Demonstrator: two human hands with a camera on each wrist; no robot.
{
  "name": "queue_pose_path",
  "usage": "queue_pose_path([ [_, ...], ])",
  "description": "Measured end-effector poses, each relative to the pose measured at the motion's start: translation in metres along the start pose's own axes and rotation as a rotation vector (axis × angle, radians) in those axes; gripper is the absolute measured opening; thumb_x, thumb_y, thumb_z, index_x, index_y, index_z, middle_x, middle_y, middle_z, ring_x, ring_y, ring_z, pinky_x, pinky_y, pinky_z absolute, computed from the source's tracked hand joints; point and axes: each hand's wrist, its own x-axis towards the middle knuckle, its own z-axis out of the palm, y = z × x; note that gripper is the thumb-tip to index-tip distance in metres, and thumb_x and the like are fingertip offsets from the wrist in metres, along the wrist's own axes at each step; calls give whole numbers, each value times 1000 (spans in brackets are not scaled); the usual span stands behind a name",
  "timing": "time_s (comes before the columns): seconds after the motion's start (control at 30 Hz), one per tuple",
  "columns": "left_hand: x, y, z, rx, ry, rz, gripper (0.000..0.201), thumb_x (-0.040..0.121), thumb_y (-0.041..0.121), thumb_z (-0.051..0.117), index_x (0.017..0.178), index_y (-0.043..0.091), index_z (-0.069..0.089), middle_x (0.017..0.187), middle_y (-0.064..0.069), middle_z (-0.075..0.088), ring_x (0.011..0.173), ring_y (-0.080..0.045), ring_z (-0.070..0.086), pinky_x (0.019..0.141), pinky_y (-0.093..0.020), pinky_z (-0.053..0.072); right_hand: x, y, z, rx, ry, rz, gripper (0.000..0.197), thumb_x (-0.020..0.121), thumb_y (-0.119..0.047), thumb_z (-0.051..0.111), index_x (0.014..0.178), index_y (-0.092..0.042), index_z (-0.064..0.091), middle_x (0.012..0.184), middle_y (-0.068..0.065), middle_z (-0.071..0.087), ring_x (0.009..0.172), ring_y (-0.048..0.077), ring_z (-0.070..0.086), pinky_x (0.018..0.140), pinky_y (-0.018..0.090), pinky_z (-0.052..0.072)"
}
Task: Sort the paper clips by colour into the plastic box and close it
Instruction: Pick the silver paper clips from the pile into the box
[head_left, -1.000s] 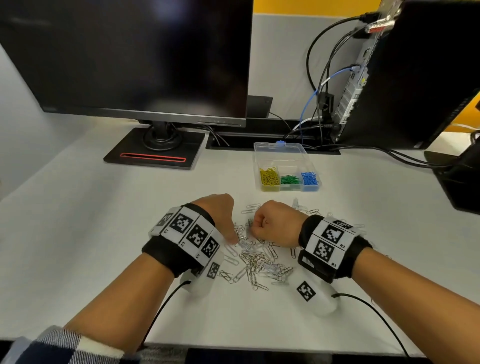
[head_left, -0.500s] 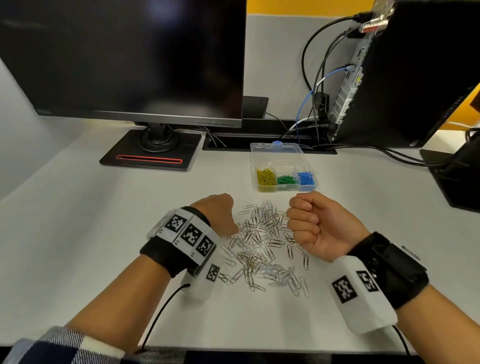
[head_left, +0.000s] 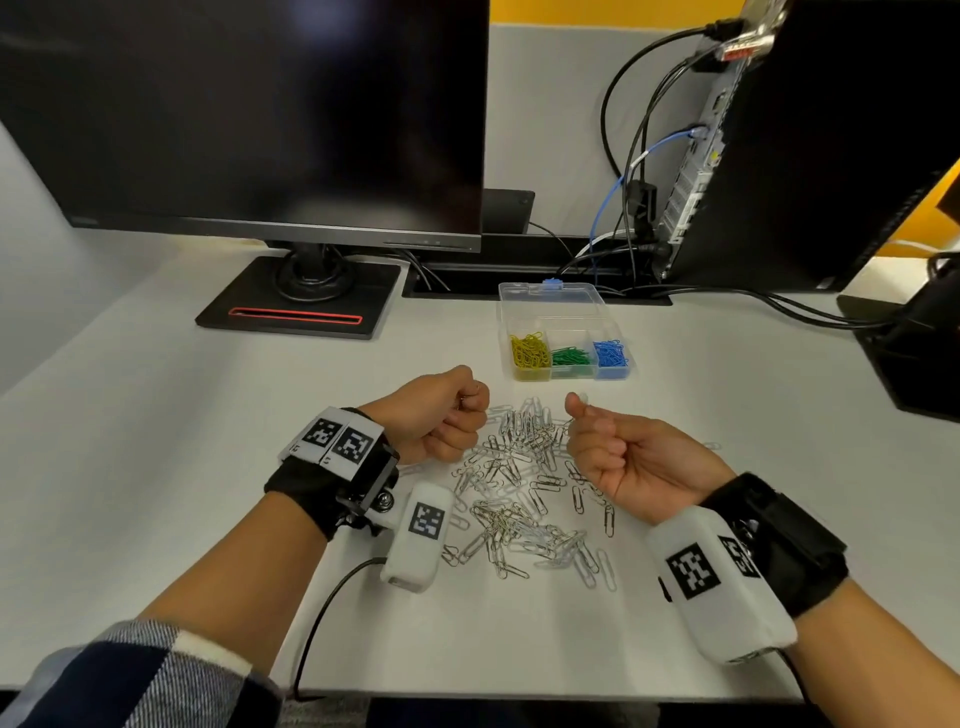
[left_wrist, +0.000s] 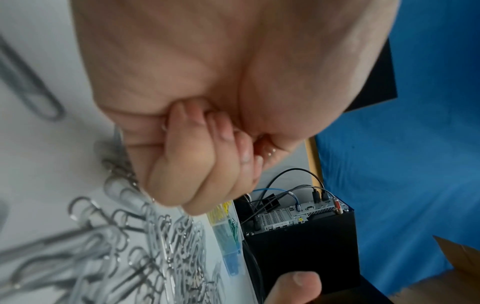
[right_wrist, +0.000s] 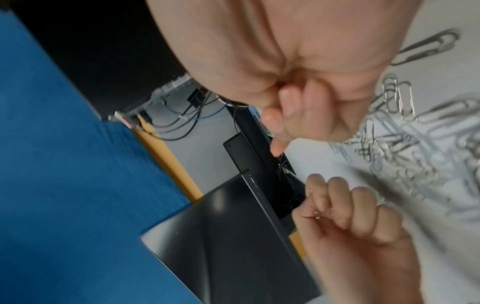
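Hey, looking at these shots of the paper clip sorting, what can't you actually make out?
- What the left hand grips: curled fingers hide all but metal glints in the left wrist view.
- What the right hand holds: fingers cover the palm in every view.
- The plastic box far compartments: too small in the head view; hand-blocked and blurred in the left wrist view.
- Count of silver clips: overlapping in the head view, blurred in the wrist views.

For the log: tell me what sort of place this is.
Probably an office desk: a monitor on its stand, a desktop computer with cables plugged in behind, and a white desk walled by a grey partition.
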Motion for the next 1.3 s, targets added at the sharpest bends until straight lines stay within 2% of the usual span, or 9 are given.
queue_pose_path([
  [0.1,3,-4,1,-37,0,13,28,90,13,23,63,18,29,52,5,19,42,-7,12,40,-17,7,2,0,9,-255,159,65,9,84,1,60,91,-4,60,53,-5,31,44,7,21,34,18,24],
  [0.17,3,-4,1,-44,12,11,28,91,12,24,65,18,31,52,5,21,41,-7,13,38,-16,8,4,1,16,-577,318,67,17,96,-9,44,84,-10,57,52,-7,23,43,7,14,34,17,16],
  [0.37,4,-5,-1,-87,50,3,33,105,22,27,75,18,39,56,5,30,38,-4,19,32,-14,14,26,15,39,-1773,482,-5,26,85,-24,69,68,-6,60,44,-4,30,33,8,27,42,21,28],
  [0.53,6,-4,-7,-132,90,22,29,104,23,30,80,14,45,56,5,35,38,-4,21,34,-15,13,45,28,44,-2152,521,52,43,80,-39,72,64,-17,39,63,-2,44,59,14,45,47,26,30],
  [0.7,4,2,-9,-133,161,-64,43,102,41,32,65,19,33,54,6,23,39,-6,18,34,-14,13,52,30,39,-2182,534,69,41,81,-34,74,67,-14,40,69,1,49,74,22,53,56,26,39],
  [0.9,-1,7,2,1114,293,-74,54,89,58,54,70,7,54,70,-7,57,63,-18,51,63,-28,42,44,23,34,-2099,451,64,25,86,-26,68,74,-9,54,80,8,59,76,20,56,66,25,44],
  [1.07,1,0,14,1231,318,-87,54,82,56,65,91,3,57,92,-12,61,92,-29,62,74,-34,47,29,12,25,-1998,447,-21,32,92,-23,60,68,-3,59,65,10,47,57,16,45,55,24,38],
  [1.17,4,-4,20,1279,346,-97,49,78,59,67,81,16,44,88,-3,57,92,-26,60,77,-34,48,16,3,22,-1857,462,-90,38,96,-24,55,78,10,58,68,13,44,52,18,38,42,19,35],
  [1.3,7,-4,31,1301,324,-86,48,77,51,73,91,17,42,86,2,47,87,-21,53,78,-33,48,-7,-2,23,-1263,433,-92,33,99,-17,42,68,-19,32,58,-1,23,48,12,15,40,20,16],
])
